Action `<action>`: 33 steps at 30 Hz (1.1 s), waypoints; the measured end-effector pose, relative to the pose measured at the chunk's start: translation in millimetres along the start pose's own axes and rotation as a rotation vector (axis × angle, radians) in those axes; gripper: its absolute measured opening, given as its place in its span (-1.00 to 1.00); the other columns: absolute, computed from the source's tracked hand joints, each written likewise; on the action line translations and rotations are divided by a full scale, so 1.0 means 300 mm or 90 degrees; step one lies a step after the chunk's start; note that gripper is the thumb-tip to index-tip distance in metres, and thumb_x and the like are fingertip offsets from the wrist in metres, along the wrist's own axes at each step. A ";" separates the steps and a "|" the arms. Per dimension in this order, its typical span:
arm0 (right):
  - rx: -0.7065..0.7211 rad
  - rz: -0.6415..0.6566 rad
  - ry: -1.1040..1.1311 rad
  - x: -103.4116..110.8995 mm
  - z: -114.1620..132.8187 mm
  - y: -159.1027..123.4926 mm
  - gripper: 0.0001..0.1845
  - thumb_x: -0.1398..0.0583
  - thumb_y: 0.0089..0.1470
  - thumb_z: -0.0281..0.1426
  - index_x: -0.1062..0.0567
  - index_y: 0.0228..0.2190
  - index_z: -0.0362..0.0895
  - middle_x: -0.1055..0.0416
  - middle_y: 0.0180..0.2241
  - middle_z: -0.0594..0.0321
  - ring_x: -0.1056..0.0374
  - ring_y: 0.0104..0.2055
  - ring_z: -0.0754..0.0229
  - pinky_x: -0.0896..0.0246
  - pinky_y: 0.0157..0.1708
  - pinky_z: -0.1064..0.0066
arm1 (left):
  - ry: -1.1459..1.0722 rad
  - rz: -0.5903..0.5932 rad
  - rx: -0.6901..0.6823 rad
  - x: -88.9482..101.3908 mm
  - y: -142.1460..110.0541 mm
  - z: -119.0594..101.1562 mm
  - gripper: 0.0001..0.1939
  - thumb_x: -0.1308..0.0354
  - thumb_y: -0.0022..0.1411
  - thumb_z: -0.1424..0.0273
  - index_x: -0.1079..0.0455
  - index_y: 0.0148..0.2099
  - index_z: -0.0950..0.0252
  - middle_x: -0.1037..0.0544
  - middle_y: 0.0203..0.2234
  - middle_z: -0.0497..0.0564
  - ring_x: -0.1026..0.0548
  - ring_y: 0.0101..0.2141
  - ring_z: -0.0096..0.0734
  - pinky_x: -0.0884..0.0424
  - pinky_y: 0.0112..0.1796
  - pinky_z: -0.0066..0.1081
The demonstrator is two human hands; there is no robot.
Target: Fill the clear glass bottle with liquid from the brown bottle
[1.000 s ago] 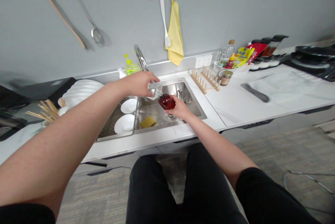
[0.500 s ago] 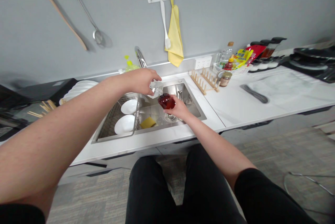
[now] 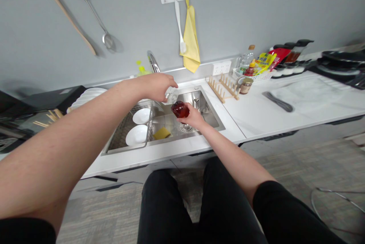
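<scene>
Against a grey wall, a white stone counter [image 3: 265, 118] holds a brushed-steel sink [image 3: 209, 113], with a chrome faucet [image 3: 153, 61] at its far edge. On the left side of the sink, two round white plates [image 3: 141, 116] sit on a wire rack [image 3: 122, 133], and a yellow sponge [image 3: 161, 133] lies just right of them. Over the middle of the sink, the person's left hand [image 3: 155, 87] reaches in from the left, its fingers [image 3: 170, 83] curled down and closed over the top of a small clear glass vessel [image 3: 172, 97]. The right hand [image 3: 194, 118] comes from the near side, its fingers [image 3: 185, 119] wrapped closely round the body of a dark red glass bottle [image 3: 180, 109]. Since the earlier views, the bottle has drawn in closer to the vessel. The two now sit just beside each other, held in the air above the sink; whether they touch cannot be told.
</scene>
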State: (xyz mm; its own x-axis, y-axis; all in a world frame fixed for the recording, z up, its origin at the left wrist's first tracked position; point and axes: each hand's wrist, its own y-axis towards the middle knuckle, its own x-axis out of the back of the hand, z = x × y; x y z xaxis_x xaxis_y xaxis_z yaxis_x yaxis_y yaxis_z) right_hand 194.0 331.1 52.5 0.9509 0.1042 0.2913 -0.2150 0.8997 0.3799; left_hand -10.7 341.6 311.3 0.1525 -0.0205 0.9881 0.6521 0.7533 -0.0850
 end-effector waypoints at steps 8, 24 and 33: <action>0.014 0.012 0.031 -0.008 -0.028 -0.001 -0.13 -0.63 -0.12 -0.25 -0.55 0.22 -0.02 -0.70 0.13 0.14 -0.66 0.11 -0.14 -0.51 0.22 0.02 | 0.007 0.007 -0.018 -0.019 0.003 0.001 -0.15 -0.43 0.06 0.25 -0.59 0.44 0.13 -0.64 0.29 0.17 -0.57 0.27 0.24 -0.40 0.35 -0.03; 0.026 0.010 0.063 -0.014 -0.060 0.001 -0.12 -0.64 -0.11 -0.26 -0.54 0.23 -0.01 -0.69 0.14 0.13 -0.64 0.14 -0.17 -0.50 0.26 -0.03 | 0.091 0.016 -0.050 -0.024 0.012 -0.019 -0.18 -0.43 0.18 0.30 -0.52 0.49 0.14 -0.62 0.30 0.14 -0.59 0.25 0.10 -0.40 0.35 -0.12; 0.033 0.005 0.069 -0.015 -0.068 0.000 -0.11 -0.64 -0.12 -0.24 -0.54 0.22 -0.01 -0.69 0.12 0.16 -0.64 0.12 -0.16 -0.49 0.25 -0.03 | 0.044 -0.026 -0.079 -0.054 0.025 0.022 -0.18 -0.47 0.11 0.31 -0.57 0.44 0.15 -0.64 0.24 0.14 -0.60 0.22 0.17 -0.40 0.35 -0.04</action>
State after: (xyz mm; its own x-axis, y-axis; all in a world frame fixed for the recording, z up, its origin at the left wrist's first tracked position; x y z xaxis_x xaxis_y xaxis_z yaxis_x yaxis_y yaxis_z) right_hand 194.4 339.3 33.3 0.9671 0.1593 0.1983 -0.2312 0.8757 0.4240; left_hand -13.1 351.9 295.4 0.1723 -0.0978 0.9802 0.7447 0.6642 -0.0647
